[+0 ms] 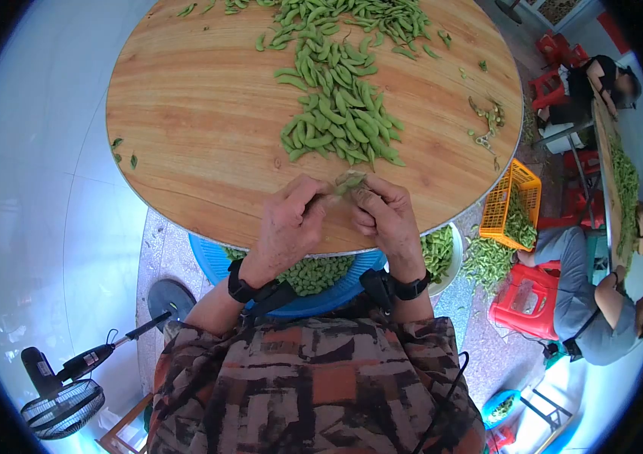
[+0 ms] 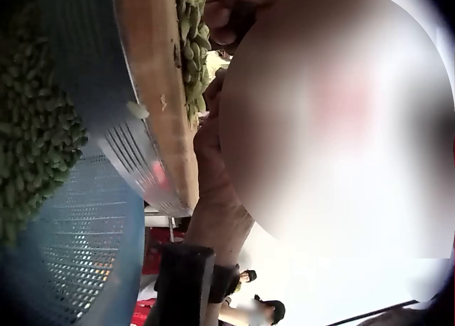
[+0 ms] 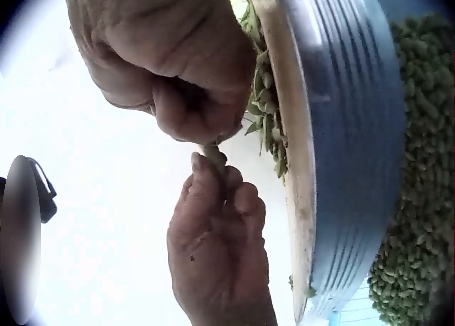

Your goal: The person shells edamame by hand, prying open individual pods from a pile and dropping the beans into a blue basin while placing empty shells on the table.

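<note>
Fingers of left hand and right hand pinch small green bean pod, partly hidden; I'd guess shelling, next needs firm squeeze.

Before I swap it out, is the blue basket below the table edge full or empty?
Partly full: green beans lie in the blue basket, with bare mesh wall beside them.
</note>
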A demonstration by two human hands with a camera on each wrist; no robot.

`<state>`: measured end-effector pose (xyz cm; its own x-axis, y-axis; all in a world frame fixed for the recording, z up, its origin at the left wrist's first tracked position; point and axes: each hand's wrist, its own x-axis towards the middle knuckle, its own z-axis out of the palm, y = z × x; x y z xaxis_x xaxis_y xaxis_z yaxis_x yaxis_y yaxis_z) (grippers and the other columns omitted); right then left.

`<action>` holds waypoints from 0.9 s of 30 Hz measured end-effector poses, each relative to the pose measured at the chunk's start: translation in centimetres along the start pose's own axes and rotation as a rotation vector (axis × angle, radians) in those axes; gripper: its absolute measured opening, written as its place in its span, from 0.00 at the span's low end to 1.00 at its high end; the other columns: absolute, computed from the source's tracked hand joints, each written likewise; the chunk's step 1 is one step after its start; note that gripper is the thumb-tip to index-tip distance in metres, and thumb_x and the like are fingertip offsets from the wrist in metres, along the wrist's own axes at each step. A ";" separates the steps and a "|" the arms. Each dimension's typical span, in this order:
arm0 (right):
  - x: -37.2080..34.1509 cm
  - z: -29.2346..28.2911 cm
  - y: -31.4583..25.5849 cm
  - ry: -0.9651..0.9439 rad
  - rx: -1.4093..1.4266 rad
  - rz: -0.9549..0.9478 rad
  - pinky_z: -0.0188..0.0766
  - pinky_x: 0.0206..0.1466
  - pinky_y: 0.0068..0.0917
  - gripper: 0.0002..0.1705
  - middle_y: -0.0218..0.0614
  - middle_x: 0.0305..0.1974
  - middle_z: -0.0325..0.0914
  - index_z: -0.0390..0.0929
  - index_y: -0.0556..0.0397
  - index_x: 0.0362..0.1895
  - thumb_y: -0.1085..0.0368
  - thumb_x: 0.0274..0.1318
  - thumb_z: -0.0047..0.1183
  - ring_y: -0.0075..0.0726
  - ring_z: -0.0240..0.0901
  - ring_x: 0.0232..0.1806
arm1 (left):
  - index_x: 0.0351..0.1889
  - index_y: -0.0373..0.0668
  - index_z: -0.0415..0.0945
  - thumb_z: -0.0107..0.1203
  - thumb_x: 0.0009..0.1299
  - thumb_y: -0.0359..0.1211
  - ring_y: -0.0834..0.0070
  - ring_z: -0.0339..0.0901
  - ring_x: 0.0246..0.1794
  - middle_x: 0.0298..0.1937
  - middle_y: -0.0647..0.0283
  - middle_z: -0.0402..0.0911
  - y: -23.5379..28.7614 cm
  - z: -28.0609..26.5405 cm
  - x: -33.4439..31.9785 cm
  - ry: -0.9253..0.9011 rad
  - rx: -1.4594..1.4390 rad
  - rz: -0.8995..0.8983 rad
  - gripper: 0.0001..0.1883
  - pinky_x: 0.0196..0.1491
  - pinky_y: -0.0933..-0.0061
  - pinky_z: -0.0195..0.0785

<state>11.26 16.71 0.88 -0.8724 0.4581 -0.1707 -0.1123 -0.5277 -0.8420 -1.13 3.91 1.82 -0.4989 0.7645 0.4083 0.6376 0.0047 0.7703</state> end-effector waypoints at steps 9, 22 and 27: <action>-0.8 -0.8 -0.3 -0.170 0.222 0.044 0.43 0.16 0.15 0.08 0.23 0.22 0.65 0.76 0.58 0.40 0.71 0.65 0.44 0.12 0.49 0.16 | 0.43 0.39 0.72 0.55 0.71 0.31 0.80 0.74 0.30 0.35 0.65 0.78 -2.7 0.6 -1.5 -0.377 -1.696 -0.721 0.07 0.30 0.81 0.67; -1.2 1.4 -0.3 0.056 -0.848 -0.307 0.65 0.32 0.29 0.08 0.45 0.27 0.72 0.76 0.60 0.38 0.76 0.53 0.49 0.40 0.68 0.27 | 0.42 0.35 0.74 0.53 0.72 0.33 0.81 0.69 0.28 0.32 0.69 0.77 -0.9 -2.0 1.8 -0.456 -0.017 -0.257 0.09 0.33 0.76 0.66; -0.9 2.3 0.4 0.180 -0.990 -0.485 0.67 0.31 0.34 0.09 0.45 0.26 0.69 0.76 0.60 0.39 0.77 0.51 0.50 0.50 0.71 0.27 | 0.40 0.36 0.72 0.50 0.71 0.32 0.75 0.69 0.22 0.23 0.58 0.70 -2.1 -1.2 1.5 -0.333 -0.283 -0.140 0.08 0.27 0.69 0.62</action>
<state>10.91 14.47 1.87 -0.7484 0.5999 0.2828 0.0762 0.5014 -0.8619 -3.94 4.29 1.38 -0.3233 0.9348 0.1469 0.3689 -0.0184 0.9293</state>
